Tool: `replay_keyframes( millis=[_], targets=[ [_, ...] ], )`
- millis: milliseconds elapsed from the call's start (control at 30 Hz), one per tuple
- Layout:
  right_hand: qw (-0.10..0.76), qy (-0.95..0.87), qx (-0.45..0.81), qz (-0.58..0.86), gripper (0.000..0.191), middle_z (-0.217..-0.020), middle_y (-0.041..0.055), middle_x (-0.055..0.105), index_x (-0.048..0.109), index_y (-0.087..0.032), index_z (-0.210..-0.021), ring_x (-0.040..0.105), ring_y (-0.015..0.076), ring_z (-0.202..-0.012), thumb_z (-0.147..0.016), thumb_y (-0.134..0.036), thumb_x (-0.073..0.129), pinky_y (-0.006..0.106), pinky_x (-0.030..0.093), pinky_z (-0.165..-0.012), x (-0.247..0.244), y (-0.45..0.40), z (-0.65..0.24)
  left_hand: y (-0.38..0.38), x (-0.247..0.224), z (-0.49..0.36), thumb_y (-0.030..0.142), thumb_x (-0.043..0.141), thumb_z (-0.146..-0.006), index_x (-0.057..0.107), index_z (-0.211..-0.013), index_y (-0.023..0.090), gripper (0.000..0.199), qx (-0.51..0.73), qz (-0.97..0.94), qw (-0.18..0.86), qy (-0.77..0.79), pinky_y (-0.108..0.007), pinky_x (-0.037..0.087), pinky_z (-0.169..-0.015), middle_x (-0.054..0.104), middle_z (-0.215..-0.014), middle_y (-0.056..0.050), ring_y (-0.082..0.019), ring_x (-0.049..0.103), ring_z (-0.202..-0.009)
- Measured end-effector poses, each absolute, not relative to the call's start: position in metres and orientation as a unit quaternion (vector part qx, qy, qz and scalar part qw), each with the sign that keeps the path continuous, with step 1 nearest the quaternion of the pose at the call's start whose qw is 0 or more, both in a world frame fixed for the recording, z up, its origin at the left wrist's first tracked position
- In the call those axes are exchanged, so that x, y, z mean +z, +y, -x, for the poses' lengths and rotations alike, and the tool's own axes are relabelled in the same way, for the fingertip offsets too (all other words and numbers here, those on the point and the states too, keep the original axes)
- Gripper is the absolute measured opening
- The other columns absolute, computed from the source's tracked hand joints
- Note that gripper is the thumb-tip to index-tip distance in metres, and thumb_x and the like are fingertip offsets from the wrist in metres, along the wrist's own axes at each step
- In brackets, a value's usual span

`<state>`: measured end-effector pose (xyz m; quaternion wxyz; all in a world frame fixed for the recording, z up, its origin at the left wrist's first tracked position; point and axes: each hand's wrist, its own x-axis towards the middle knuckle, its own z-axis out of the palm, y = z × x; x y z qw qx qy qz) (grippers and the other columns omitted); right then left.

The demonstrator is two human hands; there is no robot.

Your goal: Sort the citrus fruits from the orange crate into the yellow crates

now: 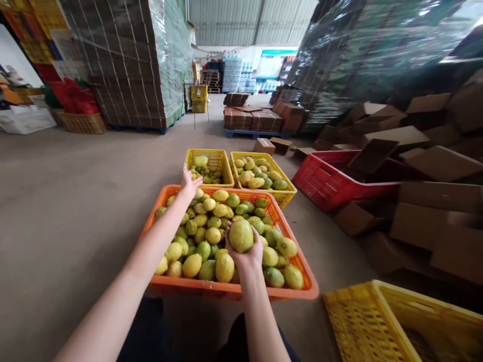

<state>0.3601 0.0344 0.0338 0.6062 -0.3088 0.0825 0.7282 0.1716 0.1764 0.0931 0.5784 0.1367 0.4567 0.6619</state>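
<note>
My right hand point(249, 259) cups a large yellow-green papaya point(241, 236) from below, above a wide orange crate point(307, 281) full of yellow and green papayas point(213, 235). Stretched forward, my left hand point(189, 182) has its fingers apart and nothing in them. It is at the near left side of a yellow crate point(231, 176) that holds smaller green and yellow fruit point(213, 177). Just beyond its fingers shows a blurred yellow-green papaya point(200, 161); whether it rests on the fruit or is in the air I cannot tell.
Another yellow crate point(290, 188) with papayas stands beside the first. On the right are a red crate point(320, 188), a pile of open cardboard boxes point(433, 216) and a nearer yellow crate point(350, 317). Wrapped pallet stacks point(128, 65) and flattened cartons point(252, 119) stand farther back.
</note>
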Motion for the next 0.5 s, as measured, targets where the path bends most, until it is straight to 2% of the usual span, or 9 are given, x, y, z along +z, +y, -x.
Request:
replay_keyframes(
  millis=[100,233,333,500],
  targets=[
    [0.618,0.09,0.717,0.309,0.034,-0.083,0.0048,0.076,0.067,-0.021,-0.118,0.075,0.0223,-0.082,-0.088,-0.029,0.054,0.037,0.065,-0.074,0.041,0.031,-0.368,0.134,0.056,-0.156,0.02,0.036,-0.101,0.051,-0.142,0.007,0.046,0.609,-0.139,0.603,0.497,-0.035,0.059,-0.086,0.055,-0.145,-0.025,-0.025,0.073,-0.105],
    [0.599,0.101,0.727,0.32,0.035,-0.089,0.01,0.076,0.063,-0.017,-0.122,0.076,0.0251,-0.083,-0.091,-0.029,0.052,0.04,0.066,-0.071,0.05,0.025,-0.37,0.078,0.024,-0.113,0.02,0.054,-0.091,0.07,-0.115,0.009,0.031,0.523,-0.2,0.629,0.54,-0.036,0.06,-0.078,0.074,-0.11,-0.02,-0.022,0.075,-0.076],
    [0.545,0.103,0.763,0.333,0.033,-0.094,0.0148,0.075,0.061,-0.013,-0.12,0.076,0.0259,-0.086,-0.092,-0.03,0.053,0.037,0.065,-0.067,0.052,0.02,-0.364,0.042,0.023,-0.073,0.031,0.067,-0.084,0.075,-0.103,0.013,0.028,0.47,-0.312,0.628,0.537,-0.035,0.059,-0.081,0.077,-0.11,-0.015,-0.024,0.076,-0.083],
    [0.436,0.057,0.796,0.416,0.022,-0.085,0.0144,0.072,0.061,-0.011,-0.106,0.073,0.0229,-0.077,-0.091,-0.026,0.059,0.029,0.061,-0.059,0.036,0.023,-0.362,-0.019,0.015,-0.015,0.054,0.082,-0.068,0.077,-0.106,0.021,0.05,0.462,-0.333,0.586,0.576,-0.042,0.057,-0.094,0.078,-0.113,-0.01,-0.03,0.074,-0.098]
  ],
)
